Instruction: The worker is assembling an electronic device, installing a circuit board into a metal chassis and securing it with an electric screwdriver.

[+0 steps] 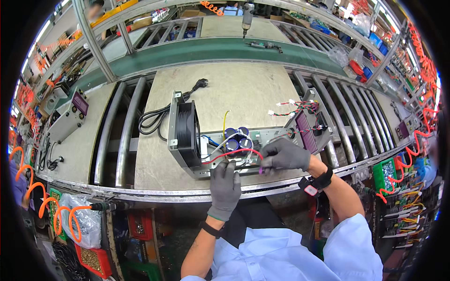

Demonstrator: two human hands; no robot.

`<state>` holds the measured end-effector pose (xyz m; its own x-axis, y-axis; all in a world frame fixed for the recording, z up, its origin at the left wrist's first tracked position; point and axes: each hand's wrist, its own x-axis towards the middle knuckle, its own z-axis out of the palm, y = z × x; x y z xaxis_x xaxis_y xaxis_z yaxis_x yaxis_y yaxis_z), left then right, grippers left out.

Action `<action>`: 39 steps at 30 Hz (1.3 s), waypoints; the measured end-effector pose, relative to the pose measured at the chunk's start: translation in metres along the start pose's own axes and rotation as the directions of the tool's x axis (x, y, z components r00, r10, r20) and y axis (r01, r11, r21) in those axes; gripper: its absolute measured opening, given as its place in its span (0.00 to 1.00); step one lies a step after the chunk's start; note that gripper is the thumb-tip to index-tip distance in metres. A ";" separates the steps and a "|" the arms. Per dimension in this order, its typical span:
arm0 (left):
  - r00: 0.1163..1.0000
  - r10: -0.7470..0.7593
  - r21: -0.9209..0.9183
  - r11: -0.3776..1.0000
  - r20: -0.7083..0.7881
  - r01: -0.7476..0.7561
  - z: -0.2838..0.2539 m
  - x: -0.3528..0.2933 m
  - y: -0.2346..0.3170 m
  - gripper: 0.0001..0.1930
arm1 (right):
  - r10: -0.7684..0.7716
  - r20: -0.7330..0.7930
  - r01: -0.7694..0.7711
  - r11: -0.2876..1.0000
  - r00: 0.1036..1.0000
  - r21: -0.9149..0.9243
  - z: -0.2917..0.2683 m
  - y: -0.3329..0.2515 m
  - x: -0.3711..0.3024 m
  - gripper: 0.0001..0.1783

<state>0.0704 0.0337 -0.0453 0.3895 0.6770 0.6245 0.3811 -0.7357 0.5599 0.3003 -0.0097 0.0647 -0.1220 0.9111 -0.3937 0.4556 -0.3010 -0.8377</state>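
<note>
Left hand (225, 186), its grip unclear, is resting at the open chassis (262, 136) mid-frame, where capacitors (232, 144) are sitting apparently mounted, while the right hand (287, 154) is pinching a red wire (243, 150) and connectors (271, 113) right of centre are hanging unjoined.

The gloved right hand (287, 155) held a red wire (234, 152); the gloved left hand (225, 186) was at the open chassis (268, 135), right of its black fan (188, 133).

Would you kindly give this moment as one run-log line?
Left hand: at chassis; right hand: at red wire; black fan: chassis's left end
</note>
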 end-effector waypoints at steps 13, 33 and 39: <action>1.000 -0.005 -0.008 1.000 0.002 0.005 -0.001 -0.003 -0.003 0.20 | -0.397 -0.529 0.080 0.848 0.750 -0.523 0.016 0.040 0.030 0.11; 0.999 -0.028 -0.001 1.000 0.037 0.028 0.001 -0.005 -0.001 0.19 | -0.270 -0.692 0.037 0.943 0.670 -0.332 0.042 0.041 0.027 0.10; 0.998 -0.053 -0.046 0.997 0.034 0.055 -0.005 -0.001 0.004 0.19 | -0.257 -0.665 -0.036 0.919 0.702 -0.393 0.043 0.043 0.026 0.15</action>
<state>0.0671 0.0296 -0.0405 0.3968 0.7156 0.5749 0.3630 -0.6976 0.6178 0.2794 -0.0108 0.0019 0.3835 0.9038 0.1901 0.7693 -0.1987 -0.6072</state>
